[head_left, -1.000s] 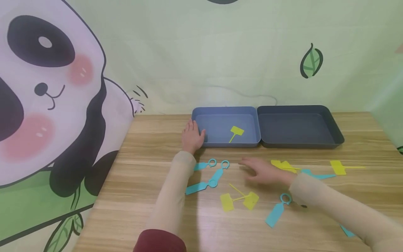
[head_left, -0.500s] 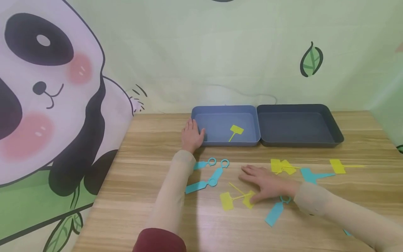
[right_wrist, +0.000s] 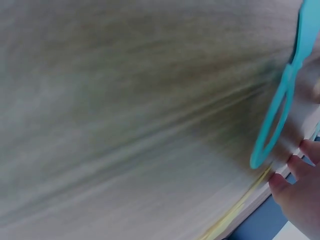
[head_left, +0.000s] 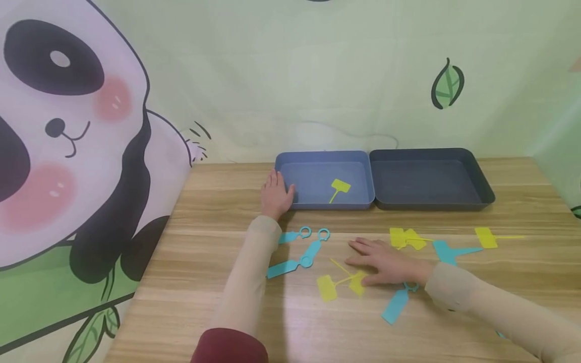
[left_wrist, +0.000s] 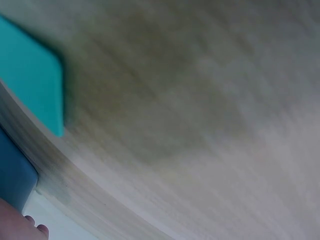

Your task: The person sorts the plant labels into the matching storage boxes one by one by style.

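My left hand (head_left: 276,195) rests against the left wall of the blue tray (head_left: 308,176), fingers straight and thumb over the rim. Inside that tray lies one yellow T-shaped plant label (head_left: 341,186). Palm down and fingers spread, my right hand (head_left: 386,262) is low over the wooden table, its thumb at the edge of a yellow label (head_left: 356,284) that crosses another yellow label (head_left: 326,288). Partly under this hand is the ring of a turquoise loop tag (head_left: 396,305); the right wrist view shows a turquoise ring (right_wrist: 272,125) close to the fingers.
A dark grey tray (head_left: 428,179) stands against the blue one. Turquoise loop tags (head_left: 313,249) lie by the left forearm. Right of the hand are overlapping yellow labels (head_left: 408,238), a turquoise T-shaped label (head_left: 447,251) and a single yellow label (head_left: 486,238). A panda-print cloth hangs behind.
My right hand has come down and nearer, its thumb reaching the crossed yellow labels, one of which has shifted slightly. The left hand has stayed at the blue tray.
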`<state>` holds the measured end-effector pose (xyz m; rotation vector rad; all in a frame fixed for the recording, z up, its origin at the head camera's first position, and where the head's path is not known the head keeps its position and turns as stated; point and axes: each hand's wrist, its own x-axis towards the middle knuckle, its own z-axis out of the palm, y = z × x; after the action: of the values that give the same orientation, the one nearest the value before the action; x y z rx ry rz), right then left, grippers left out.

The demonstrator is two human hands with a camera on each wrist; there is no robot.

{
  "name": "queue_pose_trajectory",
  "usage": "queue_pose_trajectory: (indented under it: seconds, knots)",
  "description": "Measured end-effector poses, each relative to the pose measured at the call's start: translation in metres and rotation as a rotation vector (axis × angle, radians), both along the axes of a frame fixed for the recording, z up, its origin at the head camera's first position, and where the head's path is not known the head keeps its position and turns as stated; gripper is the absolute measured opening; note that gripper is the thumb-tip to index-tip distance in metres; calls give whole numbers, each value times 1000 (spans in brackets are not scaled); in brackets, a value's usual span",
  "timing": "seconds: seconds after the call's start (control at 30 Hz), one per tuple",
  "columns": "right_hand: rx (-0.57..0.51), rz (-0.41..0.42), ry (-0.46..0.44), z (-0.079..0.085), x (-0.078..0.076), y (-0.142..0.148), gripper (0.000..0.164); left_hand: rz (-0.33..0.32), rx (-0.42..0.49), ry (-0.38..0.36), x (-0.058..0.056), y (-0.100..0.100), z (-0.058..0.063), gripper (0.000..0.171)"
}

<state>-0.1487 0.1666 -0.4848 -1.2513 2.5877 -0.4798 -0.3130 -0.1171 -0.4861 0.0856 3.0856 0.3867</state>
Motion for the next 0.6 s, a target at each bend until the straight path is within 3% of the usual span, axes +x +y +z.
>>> queue_pose_trajectory:
  seconds: [0.23, 0.6]
  knots:
    - [8, -12, 42, -1, -3, -1, 44, 5, 13, -4, -1, -1, -2, 67]
    - [16, -43, 36, 1, -4, -1, 47, 5, 19, -1, -1, 0, -3, 67]
